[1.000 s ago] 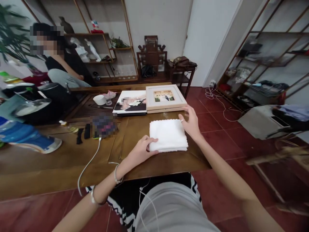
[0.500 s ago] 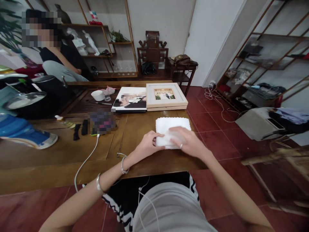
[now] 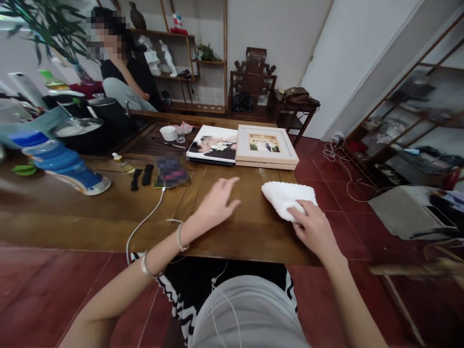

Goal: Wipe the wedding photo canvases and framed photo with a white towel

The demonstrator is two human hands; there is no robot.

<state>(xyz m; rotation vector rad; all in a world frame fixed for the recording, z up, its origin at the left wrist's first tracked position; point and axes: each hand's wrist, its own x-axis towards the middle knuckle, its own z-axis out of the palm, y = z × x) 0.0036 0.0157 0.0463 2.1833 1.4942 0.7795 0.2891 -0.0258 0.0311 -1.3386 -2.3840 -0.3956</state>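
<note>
A folded white towel (image 3: 286, 195) is at the right end of the wooden table (image 3: 232, 232). My right hand (image 3: 313, 227) grips its near right corner, thumb and fingers closed on the cloth. To the left, apart from the towel, my left hand (image 3: 217, 203) hovers over the wood with fingers stretched and nothing in it. Beyond both hands lie a framed photo (image 3: 268, 145) on a light wooden box-like stack and, beside it, a flat white item with a photo print (image 3: 213, 145).
Left on the table stand a tilted-looking blue bottle (image 3: 72, 166), a small dropper bottle (image 3: 123, 164), black strips (image 3: 147, 175), a phone-like blurred item (image 3: 171, 171) on a white cable (image 3: 145, 217), and a white cup (image 3: 168, 133). A person (image 3: 126, 72) sits across the table.
My left hand has let go of the towel and moved left. My right hand has closed on the towel's near corner, and the towel has shifted and turned. The view has swung left.
</note>
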